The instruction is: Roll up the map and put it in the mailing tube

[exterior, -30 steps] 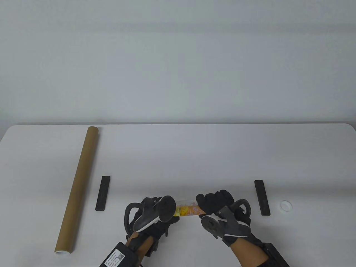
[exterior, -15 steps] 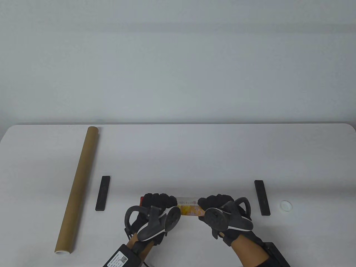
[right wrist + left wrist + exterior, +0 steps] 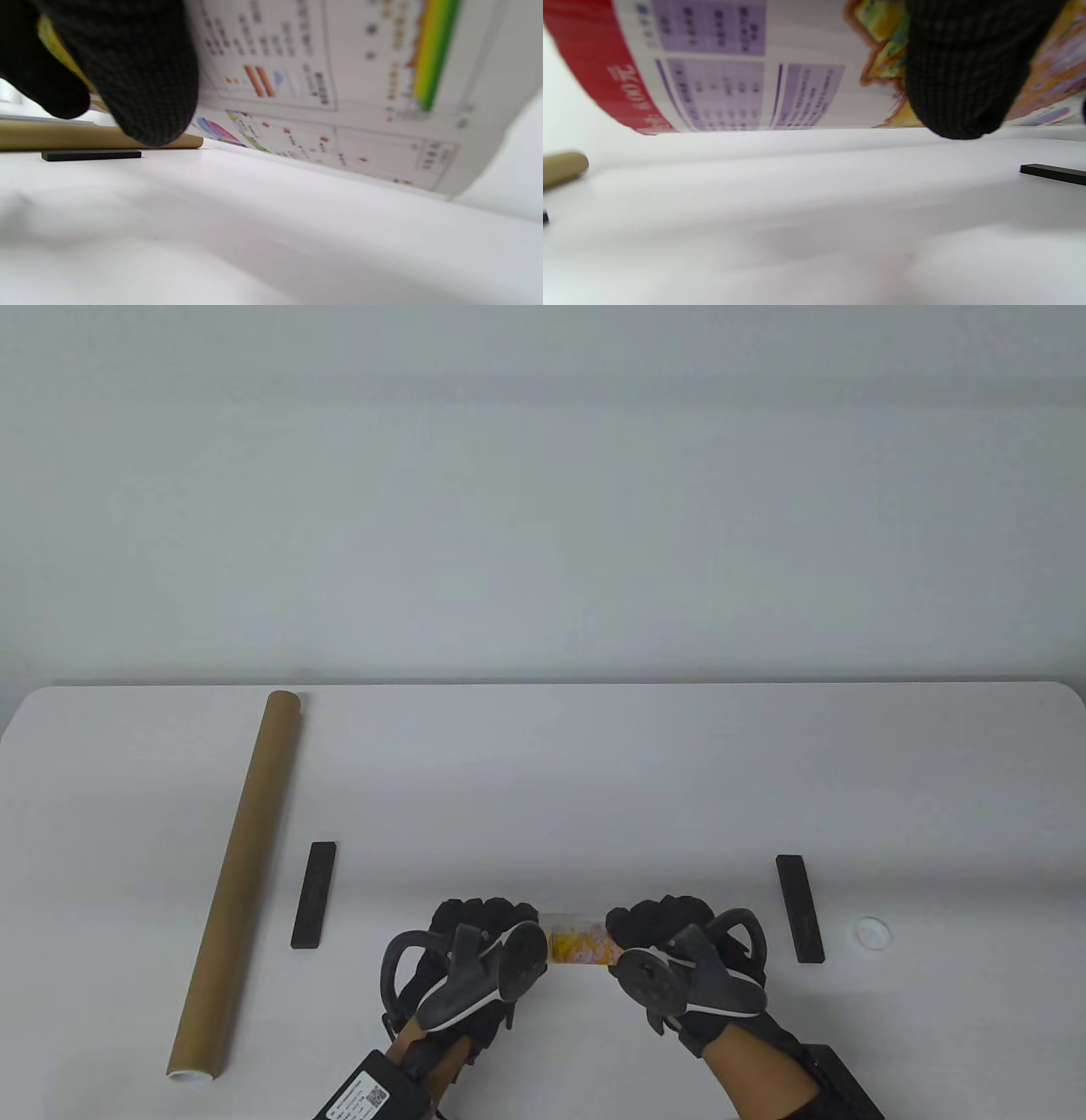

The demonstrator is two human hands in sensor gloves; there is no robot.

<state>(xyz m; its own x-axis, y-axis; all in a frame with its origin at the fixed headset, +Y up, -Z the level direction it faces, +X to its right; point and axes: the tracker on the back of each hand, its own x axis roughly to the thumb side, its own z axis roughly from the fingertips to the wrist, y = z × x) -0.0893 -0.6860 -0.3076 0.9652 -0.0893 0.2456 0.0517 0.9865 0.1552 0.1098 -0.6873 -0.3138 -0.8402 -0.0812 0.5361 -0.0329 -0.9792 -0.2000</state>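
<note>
The rolled map (image 3: 579, 943) lies crosswise near the table's front edge, its yellow and orange print showing between my hands. My left hand (image 3: 479, 929) grips its left part and my right hand (image 3: 657, 925) grips its right part. The left wrist view shows the roll's red-edged end (image 3: 712, 63) under a gloved fingertip (image 3: 963, 72). The right wrist view shows the roll's other end (image 3: 339, 84) under gloved fingers (image 3: 140, 72). The brown mailing tube (image 3: 237, 882) lies lengthwise at the far left, its open end toward me; it also shows in the right wrist view (image 3: 85, 135).
A black bar (image 3: 313, 894) lies right of the tube and another black bar (image 3: 800, 909) lies right of my right hand. A white tube cap (image 3: 872, 932) sits at the right. The tube's end (image 3: 564, 167) shows in the left wrist view.
Both hands have turned over the roll, fingers curling forward across it. The red end of the roll seen half a second ago is now covered by my left hand.
</note>
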